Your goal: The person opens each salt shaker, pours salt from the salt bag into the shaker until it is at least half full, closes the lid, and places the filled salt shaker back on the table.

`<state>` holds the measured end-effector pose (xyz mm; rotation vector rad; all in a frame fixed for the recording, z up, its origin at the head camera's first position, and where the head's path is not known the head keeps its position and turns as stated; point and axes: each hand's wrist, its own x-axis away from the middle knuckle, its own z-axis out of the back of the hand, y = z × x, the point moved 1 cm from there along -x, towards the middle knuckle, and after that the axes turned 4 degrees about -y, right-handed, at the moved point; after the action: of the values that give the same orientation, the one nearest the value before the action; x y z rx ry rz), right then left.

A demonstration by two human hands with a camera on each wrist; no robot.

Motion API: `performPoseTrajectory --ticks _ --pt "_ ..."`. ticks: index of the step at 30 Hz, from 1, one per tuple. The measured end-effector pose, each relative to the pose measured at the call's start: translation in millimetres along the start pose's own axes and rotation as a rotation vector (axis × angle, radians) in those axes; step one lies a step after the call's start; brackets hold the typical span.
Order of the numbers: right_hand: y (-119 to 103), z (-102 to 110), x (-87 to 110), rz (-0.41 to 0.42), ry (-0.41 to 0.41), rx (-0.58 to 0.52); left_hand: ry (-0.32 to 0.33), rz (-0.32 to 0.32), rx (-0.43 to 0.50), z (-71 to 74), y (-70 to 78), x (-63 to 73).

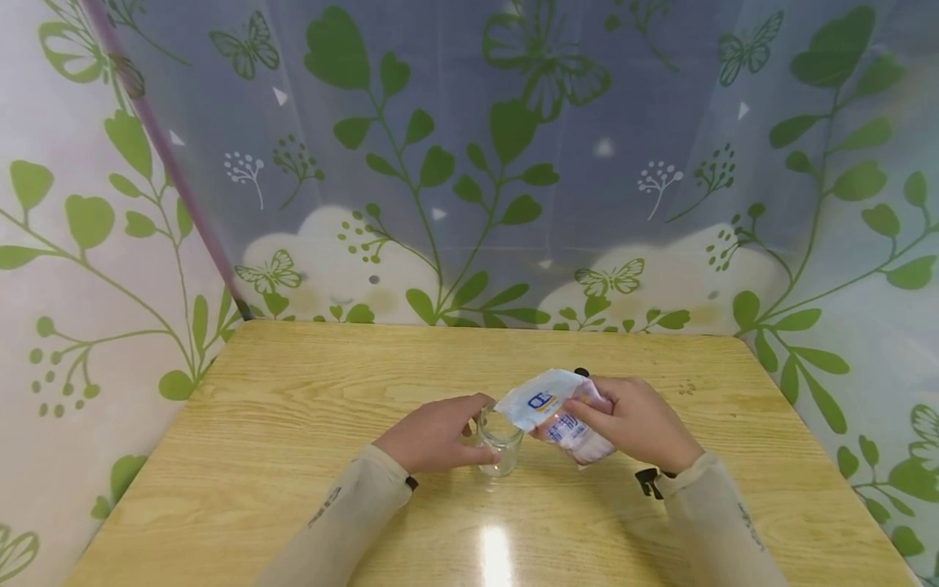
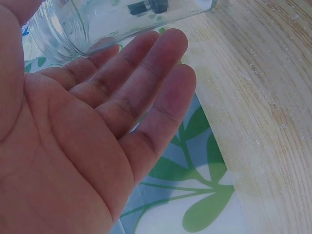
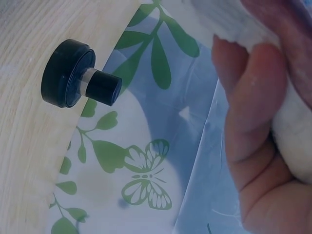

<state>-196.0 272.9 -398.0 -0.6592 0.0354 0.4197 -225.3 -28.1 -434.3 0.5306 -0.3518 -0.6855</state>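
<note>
A clear glass jar (image 1: 500, 444) stands on the wooden table, its mouth upward. My left hand (image 1: 438, 434) holds it from the left, thumb at the front and fingers round behind. In the left wrist view the fingers (image 2: 146, 73) lie along the jar's glass side (image 2: 126, 22). My right hand (image 1: 637, 420) grips a printed white, blue and pink plastic bag (image 1: 561, 416), thumb on its front. The bag is tilted, and its narrow upper-left end overlaps the jar's rim in the head view. In the right wrist view curled fingers (image 3: 258, 107) press against the bag, which is partly cut off.
Behind the right hand a black lid with a knob (image 3: 68, 73) lies on the table (image 1: 330, 367). White grains (image 2: 253, 73) are scattered over the wood. A leaf-and-butterfly patterned curtain (image 1: 455, 163) encloses the table's back and sides.
</note>
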Motion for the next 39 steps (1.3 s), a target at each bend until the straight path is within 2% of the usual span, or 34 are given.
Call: performPoseTrajectory --ticks 19,27,31,39 --pt "-7.3 3.9 1.6 0.062 0.063 0.051 -0.004 0.008 0.008 -1.3 -1.3 -0.5" --pt "-10.3 5.9 1.2 0.129 0.1 0.081 -0.01 0.0 0.007 0.0 -2.7 0.3" --pt "-9.8 6.4 -2.9 0.134 0.068 0.088 -0.009 -0.01 0.036 -0.4 -3.8 1.4" --pt "-14.5 19.1 -14.4 0.109 -0.046 0.172 -0.011 -0.007 0.035 0.7 -1.7 0.8"
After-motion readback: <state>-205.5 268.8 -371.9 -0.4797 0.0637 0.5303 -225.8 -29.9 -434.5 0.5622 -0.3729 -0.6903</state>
